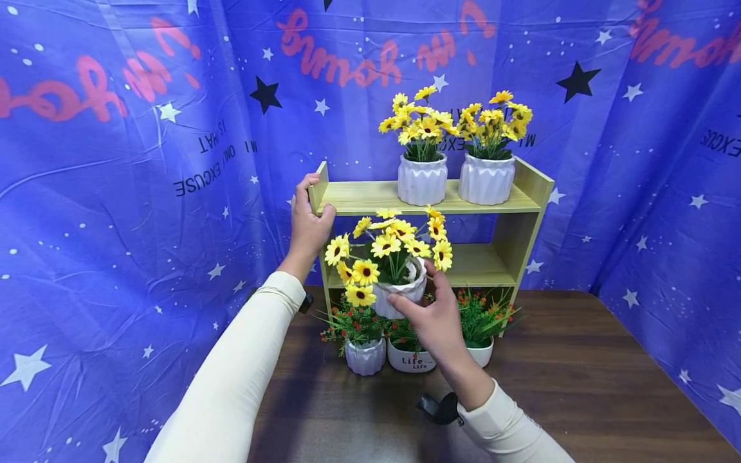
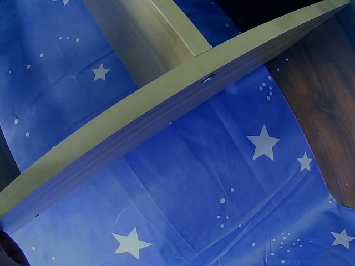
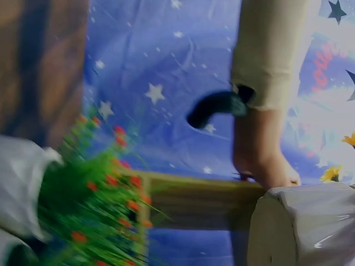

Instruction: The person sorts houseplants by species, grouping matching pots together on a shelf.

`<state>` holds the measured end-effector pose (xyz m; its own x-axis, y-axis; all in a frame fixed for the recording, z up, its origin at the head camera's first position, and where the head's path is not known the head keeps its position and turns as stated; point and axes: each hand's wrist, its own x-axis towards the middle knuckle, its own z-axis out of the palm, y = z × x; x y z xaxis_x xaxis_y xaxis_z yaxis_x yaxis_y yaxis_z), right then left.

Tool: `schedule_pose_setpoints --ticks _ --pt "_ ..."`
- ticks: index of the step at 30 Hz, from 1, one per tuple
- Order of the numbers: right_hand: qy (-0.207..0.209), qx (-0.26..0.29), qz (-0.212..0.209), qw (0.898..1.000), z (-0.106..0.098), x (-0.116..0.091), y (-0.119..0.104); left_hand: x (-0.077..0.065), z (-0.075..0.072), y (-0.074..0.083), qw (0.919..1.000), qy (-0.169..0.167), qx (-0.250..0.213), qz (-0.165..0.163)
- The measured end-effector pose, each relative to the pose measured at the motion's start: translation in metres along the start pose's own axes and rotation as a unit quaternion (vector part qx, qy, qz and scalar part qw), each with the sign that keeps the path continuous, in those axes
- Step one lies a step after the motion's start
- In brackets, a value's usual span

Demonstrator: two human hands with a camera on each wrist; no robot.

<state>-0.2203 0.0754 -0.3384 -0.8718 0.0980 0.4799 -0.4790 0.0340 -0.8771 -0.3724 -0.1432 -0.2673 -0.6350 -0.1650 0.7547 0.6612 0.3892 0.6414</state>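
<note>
My left hand (image 1: 309, 225) grips the upper left side panel of a light wooden shelf (image 1: 359, 199). In the left wrist view, that panel (image 2: 111, 130) runs diagonally, and a dark bit of hand (image 2: 11, 252) shows at the lower left corner. My right hand (image 1: 439, 321) holds a white ribbed flowerpot (image 1: 383, 303) by its rim and wall, thumb in front. Yellow daisies (image 1: 384, 245) spill out of it to the left. The pot is raised in front of the shelf's middle level. In the right wrist view, the white pot (image 3: 321, 221) fills the lower right corner.
Two more white pots (image 1: 422, 181) of yellow flowers stand on the top board. Below, a ribbed pot (image 1: 365, 357) and white oval planters (image 1: 412, 361) with red-flowered greenery stand on the dark wooden table (image 1: 579, 373). A blue starred curtain (image 1: 116, 257) surrounds the table.
</note>
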Motion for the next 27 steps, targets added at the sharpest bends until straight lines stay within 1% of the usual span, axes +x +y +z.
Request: schedule_pose_setpoints --ticks 9,13,16,21,24,27 --pt "0.024 0.015 -0.053 0.998 0.0 0.05 -0.032 0.002 0.001 -0.002 0.9999 0.001 0.01 0.008" --pt "0.036 -0.006 -0.067 0.997 0.003 0.066 -0.041 0.002 0.001 -0.002 1.0 0.001 0.005 0.005" --pt "0.041 -0.015 -0.071 0.997 0.006 0.077 -0.046 0.001 0.001 -0.001 1.0 0.0 -0.001 0.007" --pt "0.042 -0.01 -0.064 0.997 0.013 0.091 -0.05 0.001 0.0 0.0 0.9999 0.002 -0.008 0.007" --pt "0.047 -0.025 -0.064 0.996 0.019 0.099 -0.051 0.001 0.0 -0.001 0.9999 0.006 -0.007 0.011" --pt "0.052 -0.043 -0.074 0.995 0.025 0.105 -0.052 0.001 0.0 -0.002 0.9999 0.004 -0.002 0.013"
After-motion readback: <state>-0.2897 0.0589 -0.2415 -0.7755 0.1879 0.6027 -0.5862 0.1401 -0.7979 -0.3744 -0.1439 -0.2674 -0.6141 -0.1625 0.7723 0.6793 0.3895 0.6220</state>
